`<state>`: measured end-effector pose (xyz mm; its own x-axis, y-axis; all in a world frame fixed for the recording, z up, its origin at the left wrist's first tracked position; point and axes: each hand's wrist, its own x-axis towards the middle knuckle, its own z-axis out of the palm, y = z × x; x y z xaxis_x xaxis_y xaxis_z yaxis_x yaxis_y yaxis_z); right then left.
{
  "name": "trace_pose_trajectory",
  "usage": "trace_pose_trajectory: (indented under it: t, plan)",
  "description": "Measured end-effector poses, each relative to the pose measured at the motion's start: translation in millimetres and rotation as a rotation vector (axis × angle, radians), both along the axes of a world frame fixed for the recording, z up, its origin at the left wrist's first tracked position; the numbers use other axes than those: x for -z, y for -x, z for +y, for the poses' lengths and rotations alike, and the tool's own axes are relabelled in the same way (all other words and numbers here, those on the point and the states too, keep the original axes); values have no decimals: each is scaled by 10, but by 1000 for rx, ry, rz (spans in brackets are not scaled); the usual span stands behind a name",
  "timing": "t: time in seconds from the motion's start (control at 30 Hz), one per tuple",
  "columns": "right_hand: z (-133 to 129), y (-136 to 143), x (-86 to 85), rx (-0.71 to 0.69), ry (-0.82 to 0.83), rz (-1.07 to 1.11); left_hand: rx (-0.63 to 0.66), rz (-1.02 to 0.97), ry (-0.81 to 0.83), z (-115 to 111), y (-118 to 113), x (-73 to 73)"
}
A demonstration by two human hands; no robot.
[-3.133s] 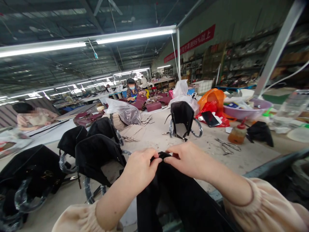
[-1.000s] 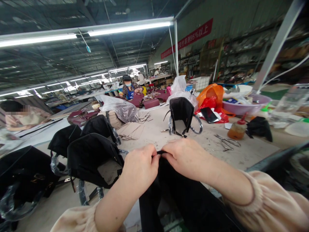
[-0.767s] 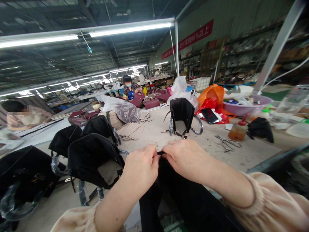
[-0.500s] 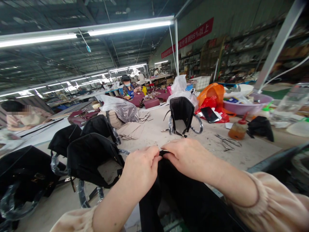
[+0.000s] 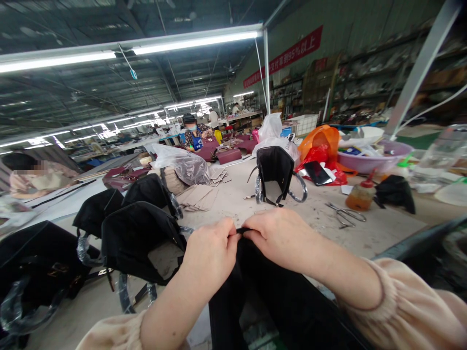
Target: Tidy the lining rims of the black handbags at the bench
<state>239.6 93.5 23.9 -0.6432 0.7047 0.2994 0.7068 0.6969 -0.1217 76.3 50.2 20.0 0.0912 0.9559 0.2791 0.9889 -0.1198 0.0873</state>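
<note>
Both my hands pinch the top edge of a black bag [image 5: 284, 291] close in front of me. My left hand [image 5: 211, 253] grips that edge between thumb and fingers, and my right hand [image 5: 280, 238] does the same a short way to the right. Black fabric hangs down below them; its lower part runs out of view. Left of my hands sits another black bag [image 5: 134, 233], its handles wrapped in clear plastic. Beyond my fingers a smaller-looking black bag [image 5: 274, 167] stands on the table with its opening toward me.
Scissors [image 5: 346, 214], a bottle of amber liquid [image 5: 360, 195] and a black cloth piece [image 5: 396, 192] lie at right. Behind them are a phone [image 5: 318, 173] and a purple basin [image 5: 375, 160]. Cardboard pieces [image 5: 199, 197] lie mid-table. Co-workers sit at far left and farther back.
My left hand has shifted slightly left, widening the gap between my hands, so a short stretch of the bag's edge now shows between them.
</note>
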Motion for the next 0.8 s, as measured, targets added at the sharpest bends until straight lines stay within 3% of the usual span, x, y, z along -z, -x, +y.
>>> trace_pose_trajectory:
  t: [0.47, 0.53, 0.67, 0.8]
  plan:
    - [18, 58, -2, 20, -95, -21, -53, -55, 13, 37, -28, 4]
    - [7, 73, -4, 20, -115, -25, -57, -191, 21, 30, -13, 4]
    - [-30, 97, -8, 23, -110, -29, 5, -715, 29, -91, 96, 18]
    - [-34, 122, 3, 72, -94, -16, -97, -1082, -10, -374, 264, 131]
